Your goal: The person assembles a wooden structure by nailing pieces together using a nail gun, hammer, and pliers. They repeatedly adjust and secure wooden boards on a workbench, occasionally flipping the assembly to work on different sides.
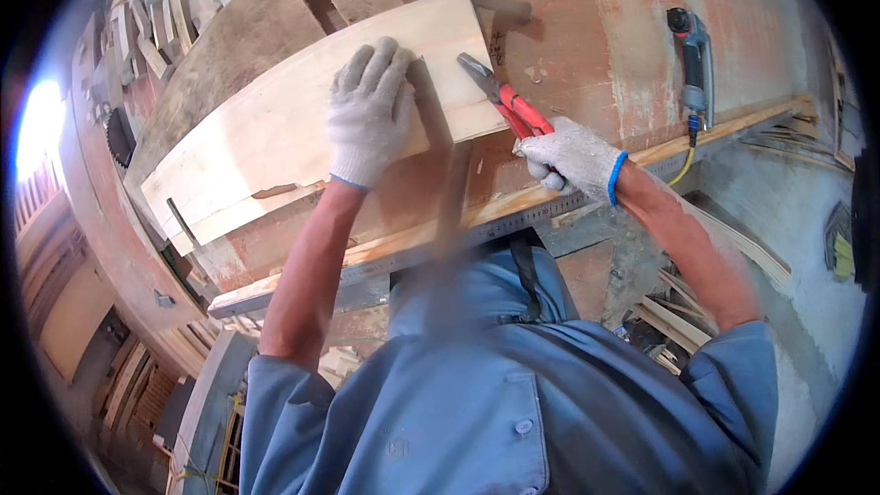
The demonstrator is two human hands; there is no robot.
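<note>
Gloves cover both hands in the head view, white knit ones with blue cuffs. The left hand (369, 112) lies flat on a pale board (302, 119), fingers spread wide and pressing down on its upper face, gripping nothing. The board rests tilted across a reddish-brown bench (568, 27), its long axis running from lower left to upper right, with a notch cut into its lower edge. A darker, rougher panel (247, 27) lies under and behind the board.

The right hand (570, 158) is closed around the red handles of pliers (502, 96), fingers wrapped tight. The pliers point up and left, their dark nose touching or just beside the board's right end; whether the nose grips anything there cannot be told. A blurred dark strip runs down from the left hand toward the person's chest, too smeared to identify.

A power tool (694, 60) with a red top and grey body lies on the bench well to the right, a yellow cord trailing from its lower end. Wood offcuts (160, 18) are piled at the upper left. A blue shirt (495, 394) fills the lower frame.
</note>
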